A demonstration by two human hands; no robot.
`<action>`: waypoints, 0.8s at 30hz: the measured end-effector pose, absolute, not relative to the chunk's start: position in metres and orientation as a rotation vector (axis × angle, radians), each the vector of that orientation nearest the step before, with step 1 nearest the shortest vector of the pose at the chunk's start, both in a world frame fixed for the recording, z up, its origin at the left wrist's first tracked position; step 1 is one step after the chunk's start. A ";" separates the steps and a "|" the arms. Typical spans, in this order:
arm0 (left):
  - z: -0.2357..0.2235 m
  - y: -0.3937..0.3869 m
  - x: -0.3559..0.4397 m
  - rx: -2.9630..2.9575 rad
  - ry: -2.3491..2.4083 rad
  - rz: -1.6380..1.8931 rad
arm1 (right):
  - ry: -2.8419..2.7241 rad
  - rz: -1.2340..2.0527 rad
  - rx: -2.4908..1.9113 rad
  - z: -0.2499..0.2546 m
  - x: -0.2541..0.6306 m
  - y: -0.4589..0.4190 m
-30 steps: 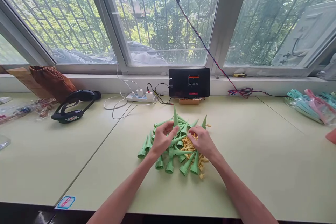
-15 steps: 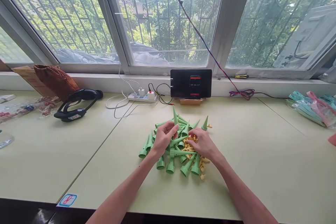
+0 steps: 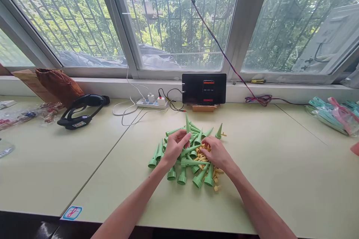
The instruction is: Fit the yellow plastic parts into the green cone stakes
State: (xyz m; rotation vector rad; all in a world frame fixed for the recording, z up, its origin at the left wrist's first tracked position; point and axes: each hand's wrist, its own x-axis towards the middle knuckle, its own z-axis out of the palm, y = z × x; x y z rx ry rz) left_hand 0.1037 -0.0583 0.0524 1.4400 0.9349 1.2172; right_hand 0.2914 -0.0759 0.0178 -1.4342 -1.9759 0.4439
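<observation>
My left hand (image 3: 174, 147) pinches a green plastic watering spike (image 3: 187, 124), its point upward, above a heap of similar green spikes (image 3: 182, 176). Beside it, my right hand (image 3: 218, 152) is curled down over a pile of small yellow plastic pieces (image 3: 200, 157), thumb and fingers bent towards each other. Whatever lies between those fingertips is hidden. Just beyond the right hand, one green spike (image 3: 219, 131) stands upright with a yellow piece sticking out at its side.
A tablet (image 3: 204, 89) showing a timer leans at the window sill. Left of it lies a power strip (image 3: 153, 103) with cables. A black headset (image 3: 84, 112) and brown pouch (image 3: 57, 86) sit at the left; bagged turquoise and pink items (image 3: 335, 114) lie far right.
Both hands stay almost where they were, with the spike still in the left. The timer has gone from 57 to 58 seconds.
</observation>
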 end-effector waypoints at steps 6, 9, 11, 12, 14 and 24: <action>0.052 -0.058 0.104 1.446 0.947 1.216 | -1.962 0.541 -1.354 0.024 0.298 -0.076; 0.051 -0.057 0.104 1.442 0.943 1.219 | -2.023 0.596 -1.306 0.026 0.303 -0.076; 0.050 -0.057 0.103 1.436 0.939 1.222 | -2.060 0.621 -1.282 0.027 0.306 -0.076; 0.050 -0.057 0.103 1.433 0.938 1.223 | -2.074 0.636 -1.273 0.027 0.307 -0.076; 0.050 -0.057 0.103 1.432 0.934 1.222 | -2.097 0.671 -1.263 0.029 0.309 -0.077; 0.052 -0.058 0.103 1.462 0.964 1.215 | -2.154 0.764 -1.263 0.035 0.311 -0.081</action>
